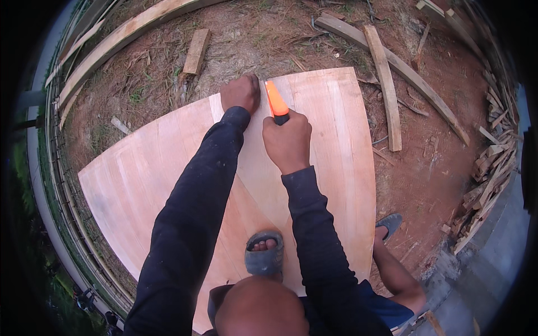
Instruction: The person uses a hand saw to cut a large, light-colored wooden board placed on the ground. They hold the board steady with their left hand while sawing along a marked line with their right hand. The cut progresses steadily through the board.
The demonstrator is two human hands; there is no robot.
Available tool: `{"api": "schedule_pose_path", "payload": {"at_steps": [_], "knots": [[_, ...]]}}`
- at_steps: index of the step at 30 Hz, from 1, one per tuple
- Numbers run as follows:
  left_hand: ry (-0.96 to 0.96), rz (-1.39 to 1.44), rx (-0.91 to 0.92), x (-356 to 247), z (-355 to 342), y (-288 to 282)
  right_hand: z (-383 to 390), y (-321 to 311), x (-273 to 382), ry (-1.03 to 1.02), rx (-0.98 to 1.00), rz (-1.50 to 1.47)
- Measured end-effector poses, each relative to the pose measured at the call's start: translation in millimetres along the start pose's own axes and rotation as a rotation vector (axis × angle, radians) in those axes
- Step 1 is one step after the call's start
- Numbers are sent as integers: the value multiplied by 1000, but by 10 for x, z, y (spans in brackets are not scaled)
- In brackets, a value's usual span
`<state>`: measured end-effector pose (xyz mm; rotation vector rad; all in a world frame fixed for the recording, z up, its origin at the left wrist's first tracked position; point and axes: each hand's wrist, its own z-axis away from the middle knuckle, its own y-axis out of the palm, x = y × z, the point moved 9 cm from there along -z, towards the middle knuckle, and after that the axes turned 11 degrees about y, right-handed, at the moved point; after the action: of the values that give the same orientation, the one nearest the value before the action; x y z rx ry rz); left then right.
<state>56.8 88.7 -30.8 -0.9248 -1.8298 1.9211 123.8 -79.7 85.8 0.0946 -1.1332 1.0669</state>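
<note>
A large sheet of plywood (330, 145) lies beneath me, pale and pinkish. My left hand (241, 93) is closed over its far edge, fingers curled. Just to the right, my right hand (287, 143) is wrapped around a hand tool (277, 101) with an orange, tapering body and a black grip. The tool's orange end points away from me and reaches the sheet's far edge. Its working part does not show, so I cannot tell its exact kind. My sandalled foot (263, 255) presses on the near part of the sheet.
My other sandalled foot (390, 225) is on the dirt to the right. Wooden beams (386, 89) lie beyond the sheet at right, with a short wood block (196, 51) and a long beam (112, 47) at left. Wood scraps (490, 173) are piled by the concrete (493, 246) at far right.
</note>
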Motion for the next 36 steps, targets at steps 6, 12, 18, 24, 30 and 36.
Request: {"api": "schedule_pose_path", "payload": {"at_steps": [6,12,18,24,30,36], "knots": [[-67,37,24,2,94,-232,1008,-274,-613,16,44,-92],[-98,41,19,-57,93,-188,1871,-846,-817,-30,81,-73],[-38,58,10,-144,-33,-172,24,-61,-90,-14,17,51],[-64,-3,37,59,71,-200,995,-315,-592,15,49,-99],[-34,30,3,-124,120,-246,1938,-951,-916,-50,67,-3],[-37,45,1,-109,-15,-137,29,-82,-143,-51,-54,-8]]}}
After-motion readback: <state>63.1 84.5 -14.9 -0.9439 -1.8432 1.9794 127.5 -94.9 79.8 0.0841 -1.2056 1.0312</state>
